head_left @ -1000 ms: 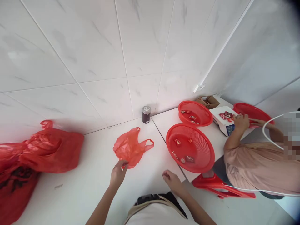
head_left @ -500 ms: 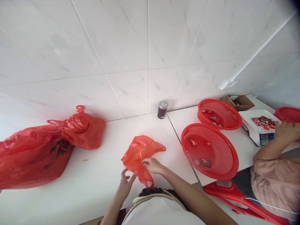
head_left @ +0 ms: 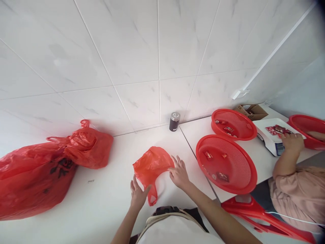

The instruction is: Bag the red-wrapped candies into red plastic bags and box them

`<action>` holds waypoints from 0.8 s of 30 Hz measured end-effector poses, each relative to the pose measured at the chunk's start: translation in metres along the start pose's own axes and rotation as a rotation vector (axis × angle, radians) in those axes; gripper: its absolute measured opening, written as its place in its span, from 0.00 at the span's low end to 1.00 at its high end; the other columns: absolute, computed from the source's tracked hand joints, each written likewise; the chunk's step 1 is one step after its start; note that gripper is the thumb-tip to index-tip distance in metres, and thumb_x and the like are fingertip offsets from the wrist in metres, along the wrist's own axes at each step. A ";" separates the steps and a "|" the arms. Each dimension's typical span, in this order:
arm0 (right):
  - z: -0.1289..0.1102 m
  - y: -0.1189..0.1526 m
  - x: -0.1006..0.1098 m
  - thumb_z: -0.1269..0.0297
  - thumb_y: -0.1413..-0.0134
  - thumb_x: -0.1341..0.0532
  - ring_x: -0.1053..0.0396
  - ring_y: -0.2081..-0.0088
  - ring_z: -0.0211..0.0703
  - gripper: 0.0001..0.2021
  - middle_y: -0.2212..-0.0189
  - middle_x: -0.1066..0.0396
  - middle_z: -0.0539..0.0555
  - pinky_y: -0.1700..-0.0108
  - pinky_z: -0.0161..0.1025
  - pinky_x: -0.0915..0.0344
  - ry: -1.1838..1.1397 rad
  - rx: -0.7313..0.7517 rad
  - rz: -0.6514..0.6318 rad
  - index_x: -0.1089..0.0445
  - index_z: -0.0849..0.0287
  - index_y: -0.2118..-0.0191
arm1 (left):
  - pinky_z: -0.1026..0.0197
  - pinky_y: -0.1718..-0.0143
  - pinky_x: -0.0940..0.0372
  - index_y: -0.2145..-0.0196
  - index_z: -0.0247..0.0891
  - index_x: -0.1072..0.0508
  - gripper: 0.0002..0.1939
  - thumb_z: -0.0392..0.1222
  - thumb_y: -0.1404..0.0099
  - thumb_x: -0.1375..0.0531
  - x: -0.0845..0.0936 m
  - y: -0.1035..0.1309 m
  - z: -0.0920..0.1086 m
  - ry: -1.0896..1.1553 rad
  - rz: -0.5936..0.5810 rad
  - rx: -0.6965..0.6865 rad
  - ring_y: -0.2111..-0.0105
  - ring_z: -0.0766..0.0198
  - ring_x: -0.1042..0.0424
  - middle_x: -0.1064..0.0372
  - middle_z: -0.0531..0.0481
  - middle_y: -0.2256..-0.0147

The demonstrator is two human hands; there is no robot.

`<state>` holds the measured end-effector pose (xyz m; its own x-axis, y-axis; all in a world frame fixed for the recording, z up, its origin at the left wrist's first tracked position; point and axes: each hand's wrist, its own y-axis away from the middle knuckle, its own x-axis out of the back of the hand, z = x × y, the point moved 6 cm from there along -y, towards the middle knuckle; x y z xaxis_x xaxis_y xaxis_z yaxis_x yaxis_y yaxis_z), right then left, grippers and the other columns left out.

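Note:
A thin red plastic bag (head_left: 153, 162) lies loosely on the white table in front of me, one handle loop pointing toward my body. My left hand (head_left: 138, 195) is at its lower left edge, fingers spread and thumb apart. Over the bag's right end rests my right hand (head_left: 179, 173), with its fingers apart and the fingertips touching the plastic; they hide the handle there. Neither hand grips anything that I can see.
Full, knotted red bags (head_left: 35, 179) stand at the left. A dark canister (head_left: 174, 122) is by the wall. To the right are red baskets (head_left: 250, 176) with small packets, a box (head_left: 259, 112), a scale (head_left: 274, 149), a red chair (head_left: 264, 217) and a co-worker's hand (head_left: 293, 144).
My right hand has moved from the bag's middle to its right end, and the bag lies more spread. My left hand has shifted slightly right. The co-worker's hand has moved left onto the scale.

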<state>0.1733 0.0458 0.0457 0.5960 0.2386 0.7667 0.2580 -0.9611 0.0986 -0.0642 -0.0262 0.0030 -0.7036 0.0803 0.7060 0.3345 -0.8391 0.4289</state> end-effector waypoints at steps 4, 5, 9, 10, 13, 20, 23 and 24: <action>0.016 -0.006 -0.012 0.69 0.46 0.42 0.54 0.34 0.63 0.17 0.34 0.50 0.61 0.38 0.57 0.53 0.185 -0.117 -0.174 0.27 0.58 0.51 | 0.35 0.44 0.45 0.33 0.52 0.56 0.41 0.56 0.39 0.43 0.003 0.023 0.025 -0.210 0.011 -0.108 0.34 0.36 0.57 0.73 0.41 0.30; 0.012 -0.007 -0.016 0.69 0.45 0.43 0.46 0.38 0.61 0.18 0.38 0.42 0.64 0.41 0.54 0.48 0.171 -0.125 -0.194 0.29 0.59 0.48 | 0.33 0.43 0.49 0.35 0.53 0.48 0.37 0.55 0.40 0.42 -0.001 0.028 0.031 -0.274 -0.002 -0.145 0.33 0.36 0.60 0.72 0.43 0.30; -0.036 -0.003 -0.021 0.68 0.42 0.46 0.31 0.51 0.48 0.16 0.55 0.26 0.59 0.49 0.41 0.39 0.099 0.003 -0.184 0.28 0.57 0.50 | 0.29 0.40 0.60 0.40 0.55 0.37 0.29 0.54 0.38 0.41 -0.015 0.031 0.049 -0.402 0.040 -0.253 0.32 0.37 0.70 0.70 0.45 0.30; -0.050 0.002 -0.021 0.67 0.41 0.46 0.29 0.54 0.46 0.15 0.57 0.25 0.56 0.51 0.39 0.38 0.076 0.039 -0.181 0.26 0.55 0.53 | 0.29 0.40 0.60 0.39 0.54 0.37 0.28 0.54 0.37 0.43 -0.014 0.028 0.051 -0.417 0.083 -0.264 0.32 0.37 0.70 0.70 0.44 0.30; -0.082 0.015 -0.012 0.65 0.41 0.46 0.27 0.62 0.42 0.13 0.65 0.23 0.52 0.57 0.35 0.36 -0.098 0.107 -0.195 0.24 0.52 0.60 | 0.30 0.41 0.57 0.39 0.49 0.36 0.25 0.53 0.32 0.49 0.002 0.013 0.053 -0.463 0.241 -0.241 0.32 0.38 0.68 0.69 0.40 0.30; -0.057 0.030 0.047 0.61 0.44 0.46 0.34 0.81 0.34 0.17 0.72 0.26 0.51 0.80 0.31 0.39 -0.557 -0.126 -0.252 0.26 0.59 0.53 | 0.37 0.42 0.47 0.48 0.43 0.27 0.19 0.36 0.34 0.48 0.061 -0.002 0.049 -0.659 0.319 -0.262 0.35 0.42 0.52 0.57 0.40 0.32; -0.040 0.034 0.086 0.61 0.44 0.46 0.31 0.76 0.36 0.18 0.67 0.25 0.53 0.74 0.34 0.34 -0.483 -0.144 -0.108 0.26 0.60 0.53 | 0.49 0.52 0.35 0.45 0.49 0.29 0.28 0.28 0.38 0.51 0.076 0.006 0.045 -0.673 0.131 -0.307 0.48 0.51 0.33 0.46 0.44 0.37; -0.037 0.035 0.098 0.61 0.44 0.47 0.30 0.72 0.38 0.17 0.65 0.24 0.54 0.69 0.36 0.32 -0.446 -0.129 -0.047 0.25 0.59 0.54 | 0.52 0.57 0.33 0.45 0.51 0.29 0.30 0.27 0.38 0.52 0.081 0.010 0.046 -0.667 0.083 -0.319 0.52 0.53 0.30 0.44 0.45 0.38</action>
<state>0.2130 0.0302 0.1476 0.8619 0.2915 0.4148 0.2126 -0.9506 0.2263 -0.0886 -0.0034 0.0908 -0.1201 0.2345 0.9647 0.0999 -0.9639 0.2467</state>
